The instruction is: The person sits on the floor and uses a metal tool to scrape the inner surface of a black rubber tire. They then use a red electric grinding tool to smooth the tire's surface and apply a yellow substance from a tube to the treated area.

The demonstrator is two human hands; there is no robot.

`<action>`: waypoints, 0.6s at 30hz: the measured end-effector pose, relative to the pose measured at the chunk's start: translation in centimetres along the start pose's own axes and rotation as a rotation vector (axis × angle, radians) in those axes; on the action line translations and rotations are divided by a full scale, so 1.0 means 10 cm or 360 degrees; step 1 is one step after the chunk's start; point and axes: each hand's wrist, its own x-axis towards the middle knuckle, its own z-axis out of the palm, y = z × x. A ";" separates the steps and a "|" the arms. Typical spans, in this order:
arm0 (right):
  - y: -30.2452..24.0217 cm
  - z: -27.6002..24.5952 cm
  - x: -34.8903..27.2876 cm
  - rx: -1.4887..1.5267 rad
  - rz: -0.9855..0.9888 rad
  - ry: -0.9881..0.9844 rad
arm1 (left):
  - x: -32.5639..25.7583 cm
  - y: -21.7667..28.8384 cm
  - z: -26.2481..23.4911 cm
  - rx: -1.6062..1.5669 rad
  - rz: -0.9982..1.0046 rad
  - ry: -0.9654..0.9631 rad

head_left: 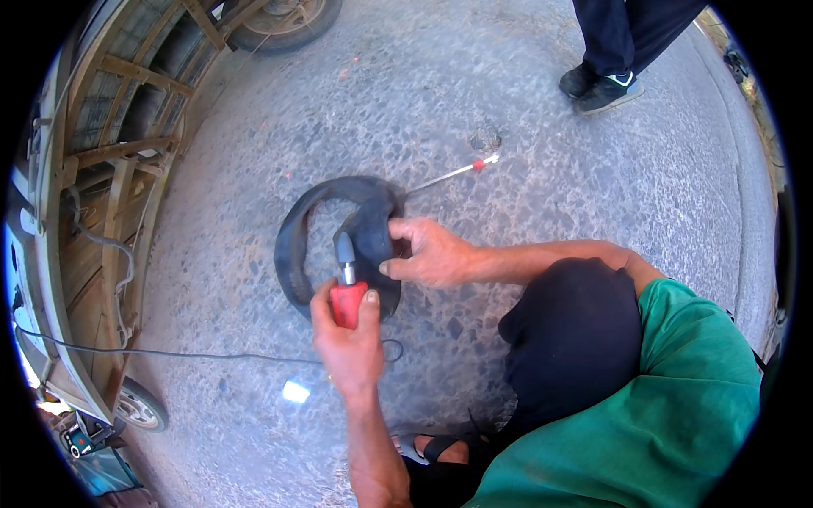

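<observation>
A black rubber inner tube [292,241] lies in a ring on the rough ground. My left hand [351,351] is closed around a red handheld tool [348,303] with a metal collar and a grey cone-shaped tip. The tip points away from me and overlaps the tube's right part; whether it touches the rubber I cannot tell. Thumb and fingers of my right hand [436,252] pinch the tube's right side, the fingertips partly hidden. Beyond the tube, a thin metal rod [445,178] with a red collar near its far end sticks out to the right.
A dark cord [229,355] crosses the ground from the left and curls near my left wrist. On the left stands a wooden-framed cart [123,190], with a wheel [288,19] at the top. Another person's shoes [603,89] are at the upper right. My knee [576,326] rises at right.
</observation>
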 end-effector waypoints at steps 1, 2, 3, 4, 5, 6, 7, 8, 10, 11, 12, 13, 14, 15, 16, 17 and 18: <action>-0.01 0.00 0.00 0.0011 0.0010 0.0005 | 0.00 0.02 -0.02 0.0000 -0.0016 0.0005; -0.02 0.00 0.00 0.0022 0.0021 0.0011 | 0.01 0.02 -0.04 -0.0001 -0.0033 0.0008; -0.02 0.00 0.00 0.0033 0.0032 0.0017 | 0.01 0.02 -0.05 -0.0002 -0.0050 0.0011; -0.02 -0.01 0.01 0.0061 0.0054 -0.0003 | 0.01 0.01 -0.05 -0.0002 -0.0027 0.0021; -0.02 -0.02 0.01 0.0085 0.0077 -0.0024 | 0.01 0.00 -0.04 0.0028 0.0034 0.0007; -0.02 -0.02 0.01 0.0110 0.0099 -0.0045 | 0.01 -0.02 -0.03 0.0059 0.0096 -0.0007; -0.01 -0.02 0.01 0.0128 0.0114 -0.0042 | 0.01 -0.03 -0.03 0.0089 0.0158 -0.0022; 0.00 -0.02 0.02 0.0147 0.0127 -0.0041 | 0.01 -0.05 -0.02 0.0093 0.0173 -0.0033; 0.00 -0.02 0.03 0.0178 0.0148 -0.0039 | 0.00 -0.07 0.00 0.0101 0.0205 -0.0058; 0.00 -0.02 0.03 0.0192 0.0158 -0.0039 | -0.01 -0.06 0.01 0.0107 0.0183 -0.0081; -0.01 -0.02 0.03 0.0207 0.0167 -0.0038 | -0.02 -0.04 0.02 0.0113 0.0161 -0.0104; -0.01 -0.02 0.02 0.0162 0.0187 -0.0038 | -0.03 -0.03 0.03 0.0120 0.0139 -0.0127; -0.02 -0.03 0.02 0.0118 0.0206 -0.0038 | -0.03 -0.02 0.04 0.0112 0.0144 -0.0121; -0.03 -0.03 0.02 0.0074 0.0224 -0.0038 | -0.03 -0.02 0.04 0.0105 0.0149 -0.0115; -0.02 -0.03 0.02 0.0072 0.0189 -0.0017 | -0.03 -0.02 0.05 0.0097 0.0154 -0.0109; -0.01 -0.01 0.02 0.0072 0.0153 0.0002 | -0.03 -0.02 0.06 0.0102 0.0160 -0.0105; 0.00 -0.01 0.02 0.0072 0.0117 0.0021 | -0.03 -0.02 0.06 0.0106 0.0167 -0.0101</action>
